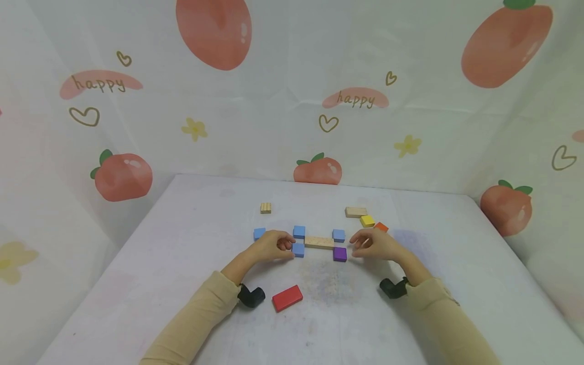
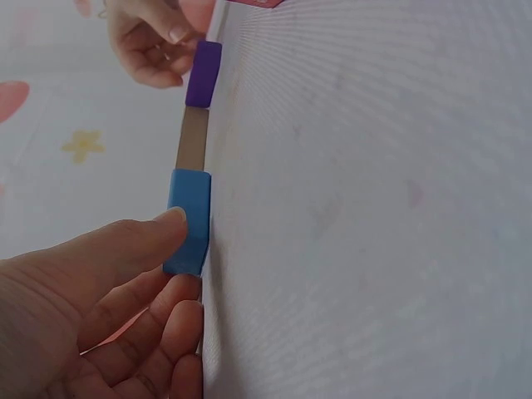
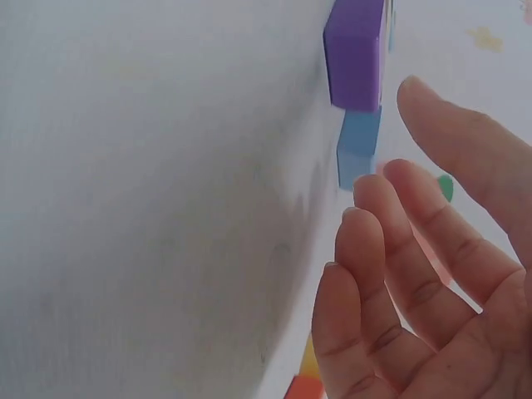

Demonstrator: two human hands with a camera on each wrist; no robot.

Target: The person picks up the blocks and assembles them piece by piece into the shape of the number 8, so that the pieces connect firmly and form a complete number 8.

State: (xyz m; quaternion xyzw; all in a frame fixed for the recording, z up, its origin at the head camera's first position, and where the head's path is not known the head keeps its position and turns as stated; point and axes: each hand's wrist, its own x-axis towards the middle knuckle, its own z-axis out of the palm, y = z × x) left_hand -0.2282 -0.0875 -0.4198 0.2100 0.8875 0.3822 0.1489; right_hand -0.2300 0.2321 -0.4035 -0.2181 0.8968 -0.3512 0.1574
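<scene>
At the left end of a plain wooden plank lies a blue block. My left hand holds this block at its outer end, the thumb against it and the other fingers curled by its end. Opposite, a purple block lies by the plank's right end. Just right of it hovers my right hand, fingers loosely bent and apart from the thumb, with nothing between them. Two more blue blocks, one on the left and one on the right, lie behind the plank's ends.
Another blue block sits behind my left hand, and a small striped wooden block farther back. Beyond my right hand are a wooden block, a yellow block and an orange block. A red block lies nearest me.
</scene>
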